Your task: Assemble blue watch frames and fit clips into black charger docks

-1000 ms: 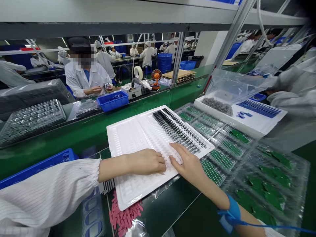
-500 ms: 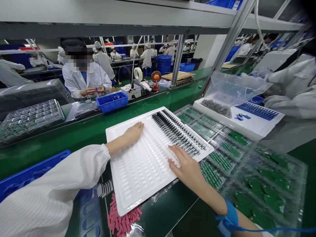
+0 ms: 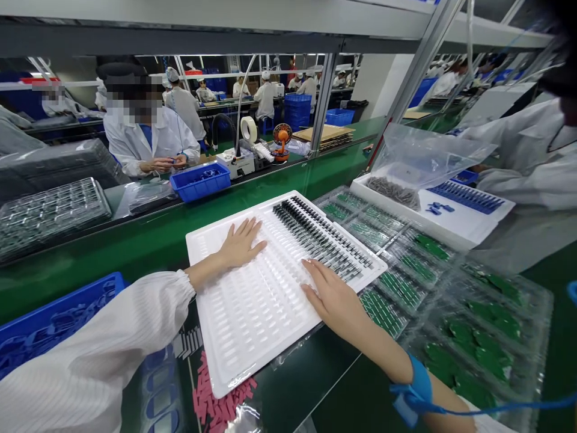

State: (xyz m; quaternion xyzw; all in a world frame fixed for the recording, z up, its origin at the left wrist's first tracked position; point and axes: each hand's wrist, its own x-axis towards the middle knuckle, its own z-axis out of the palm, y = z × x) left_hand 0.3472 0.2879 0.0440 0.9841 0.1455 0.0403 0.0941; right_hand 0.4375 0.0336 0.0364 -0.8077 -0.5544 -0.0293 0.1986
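On the green tabletop (image 3: 157, 240), a white tray (image 3: 252, 337) lay under both of the worker's palms. The left hand (image 3: 241, 243) rested flat near its far edge, the right hand (image 3: 331, 297) at mid-tray, each grip apart and holding nothing. Small black parts (image 3: 315, 237) filled only the rightmost rows; most slots stood bare.

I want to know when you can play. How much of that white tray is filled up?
Done: a few rows of small dark parts fill the far right end of the white tray.
In hand: the left hand and the right hand both lie flat and open on the tray, holding nothing.
To do: most of the slots, from the middle to the near edge, are empty.
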